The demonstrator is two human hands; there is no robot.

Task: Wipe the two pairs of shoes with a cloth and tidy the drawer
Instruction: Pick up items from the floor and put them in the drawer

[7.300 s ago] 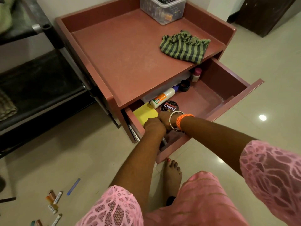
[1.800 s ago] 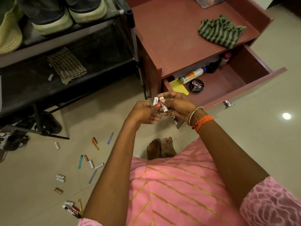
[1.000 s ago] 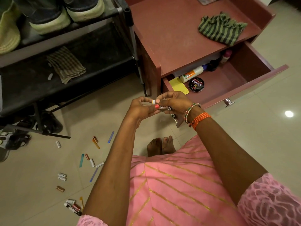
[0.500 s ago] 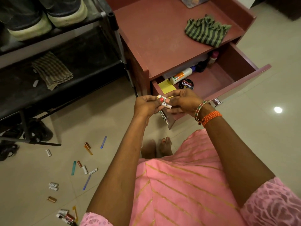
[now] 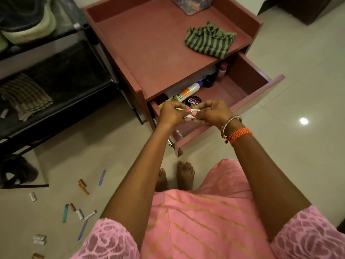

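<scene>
My left hand (image 5: 170, 114) and my right hand (image 5: 212, 113) meet above the front left corner of the open maroon drawer (image 5: 261, 96). Together they pinch a few small white labelled tubes (image 5: 193, 116), one from each side. Inside the drawer lie a black Cherry polish tin (image 5: 193, 100), a white bottle with an orange label (image 5: 187, 91), a yellow pad mostly hidden by my left hand, a dark jar (image 5: 210, 81) and a small pink-capped bottle (image 5: 223, 69). A green striped cloth (image 5: 209, 41) lies on the cabinet top. Pale shoes (image 5: 28, 28) stand on the black rack.
A clear plastic box (image 5: 190, 4) stands at the back of the cabinet top (image 5: 149, 43). A brown striped cloth (image 5: 24, 96) lies on the rack's lower shelf. Several small tubes and sticks (image 5: 78, 210) are scattered on the tiled floor at left. My bare feet (image 5: 177, 174) stand below the drawer.
Both hands, still holding the small tubes, have moved up toward the drawer's front left corner and now cover the yellow pad. The view has swung right.
</scene>
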